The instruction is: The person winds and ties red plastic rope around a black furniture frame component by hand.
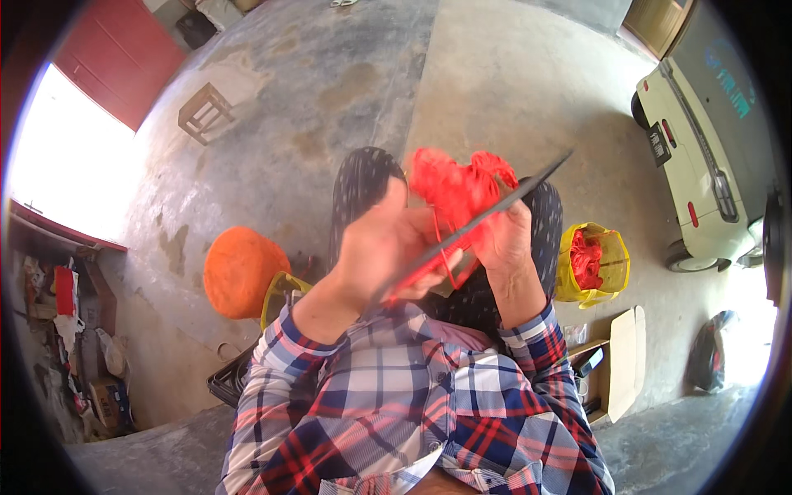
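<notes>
Over my lap, my left hand [388,243] is closed, with red cord [450,262] at its fingers; motion blurs it. Nearby, my right hand [505,239] grips a bunched red stringy bundle [458,186], soft and loosely looped on top. A long dark flat strip [528,186] with a narrow tip slants across both hands, from my left wrist up past my right fingers. Which fingers bear the strip is hard to make out. Red strands cross the strip between the hands.
Right of my knee stands a yellow bag [615,264] with red material inside. An orange stool [243,272] and another yellow bag [276,297] are at left. An open cardboard box [624,363] lies at lower right. Farther off are a wooden stool [205,111] and a parked vehicle [701,165].
</notes>
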Motion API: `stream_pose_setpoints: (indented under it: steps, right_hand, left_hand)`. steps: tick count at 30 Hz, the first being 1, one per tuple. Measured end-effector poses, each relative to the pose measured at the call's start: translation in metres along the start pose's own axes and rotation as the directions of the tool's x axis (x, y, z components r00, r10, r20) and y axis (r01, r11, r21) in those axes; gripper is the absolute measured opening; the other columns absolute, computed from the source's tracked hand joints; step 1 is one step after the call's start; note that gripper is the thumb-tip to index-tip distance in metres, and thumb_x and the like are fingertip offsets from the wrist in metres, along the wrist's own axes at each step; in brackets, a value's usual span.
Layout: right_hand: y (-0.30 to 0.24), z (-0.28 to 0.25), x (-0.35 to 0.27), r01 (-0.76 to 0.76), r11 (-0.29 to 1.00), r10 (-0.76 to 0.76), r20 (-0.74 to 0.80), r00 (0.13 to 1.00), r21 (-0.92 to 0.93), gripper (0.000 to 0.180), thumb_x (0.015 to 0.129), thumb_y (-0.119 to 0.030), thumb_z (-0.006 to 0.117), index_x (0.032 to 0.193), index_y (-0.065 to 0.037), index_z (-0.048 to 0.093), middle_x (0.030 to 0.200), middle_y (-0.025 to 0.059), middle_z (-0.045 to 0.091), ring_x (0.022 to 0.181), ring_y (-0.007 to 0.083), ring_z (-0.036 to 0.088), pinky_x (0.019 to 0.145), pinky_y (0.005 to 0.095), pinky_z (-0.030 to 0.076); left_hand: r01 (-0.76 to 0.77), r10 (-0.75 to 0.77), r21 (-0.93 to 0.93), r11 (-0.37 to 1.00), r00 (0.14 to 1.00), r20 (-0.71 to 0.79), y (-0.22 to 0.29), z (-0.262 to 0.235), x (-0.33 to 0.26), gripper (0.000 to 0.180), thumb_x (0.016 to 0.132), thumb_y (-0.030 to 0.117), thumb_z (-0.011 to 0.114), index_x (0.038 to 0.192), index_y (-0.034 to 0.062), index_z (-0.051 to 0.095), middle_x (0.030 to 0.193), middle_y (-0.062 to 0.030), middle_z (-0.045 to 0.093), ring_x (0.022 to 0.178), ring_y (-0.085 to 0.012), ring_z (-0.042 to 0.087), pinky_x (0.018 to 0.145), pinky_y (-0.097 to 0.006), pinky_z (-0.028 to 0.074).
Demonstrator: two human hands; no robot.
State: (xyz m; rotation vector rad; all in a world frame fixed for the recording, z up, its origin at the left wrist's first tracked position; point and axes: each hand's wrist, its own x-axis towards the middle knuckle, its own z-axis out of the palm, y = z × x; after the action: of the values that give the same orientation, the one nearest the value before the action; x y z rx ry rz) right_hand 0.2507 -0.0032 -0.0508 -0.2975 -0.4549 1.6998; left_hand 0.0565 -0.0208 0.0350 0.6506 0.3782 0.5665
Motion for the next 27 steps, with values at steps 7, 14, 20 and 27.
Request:
stream_pose_setpoints:
  steps: [7, 14, 20, 27]
  right_hand:
    - [-0.036, -0.002, -0.027, 0.233, 0.960, -0.233, 0.017, 0.972, -0.154, 0.052, 0.087, -0.040, 0.058, 0.120, -0.001, 0.053, 0.117, 0.0185, 0.061, 0.109, 0.0317, 0.056, 0.097, 0.0437, 0.043]
    - [-0.072, 0.023, -0.043, 0.225, 0.969, -0.246, 0.546, 0.801, 0.106, 0.051, 0.093, -0.056, 0.045, 0.109, -0.007, 0.044, 0.083, 0.0077, 0.060, 0.069, 0.0239, 0.059, 0.075, 0.0430, 0.042]
    - [-0.058, 0.006, -0.039, -0.017, 0.999, 0.009, 0.220, 0.975, 0.033, 0.043, 0.100, -0.046, 0.040, 0.106, -0.005, 0.049, 0.070, 0.0047, 0.058, 0.062, 0.0204, 0.060, 0.058, 0.0339, 0.043]
    - [-0.035, 0.051, -0.045, -0.015, 0.858, 0.072, 0.093, 0.993, -0.513, 0.048, 0.084, -0.005, 0.061, 0.130, 0.001, 0.049, 0.104, 0.0030, 0.063, 0.098, 0.0114, 0.059, 0.090, 0.0283, 0.045]
  left_hand:
    - [-0.321, 0.346, 0.171, 0.932, 0.926, -0.148, 0.012, -0.016, -0.009, 0.075, 0.092, 0.063, 0.037, 0.130, -0.0009, 0.050, 0.070, -0.0119, 0.053, 0.044, -0.0120, 0.041, 0.033, -0.023, 0.029]
    - [-0.351, 0.397, 0.236, 0.906, 0.899, -0.188, 0.023, -0.033, -0.020, 0.047, 0.093, 0.026, 0.060, 0.132, 0.0038, 0.048, 0.069, -0.0076, 0.050, 0.046, -0.0093, 0.043, 0.033, -0.019, 0.033]
    - [-0.338, 0.396, 0.247, 0.908, 0.885, -0.246, 0.026, -0.045, -0.021, 0.044, 0.093, 0.026, 0.059, 0.132, 0.0063, 0.048, 0.069, -0.0074, 0.049, 0.047, -0.0094, 0.043, 0.033, -0.020, 0.032]
    - [-0.313, 0.312, 0.030, 0.949, 0.929, -0.196, 0.010, -0.030, -0.004, 0.066, 0.096, 0.055, 0.037, 0.133, 0.0015, 0.046, 0.069, -0.0072, 0.048, 0.049, -0.0111, 0.042, 0.035, -0.020, 0.031]
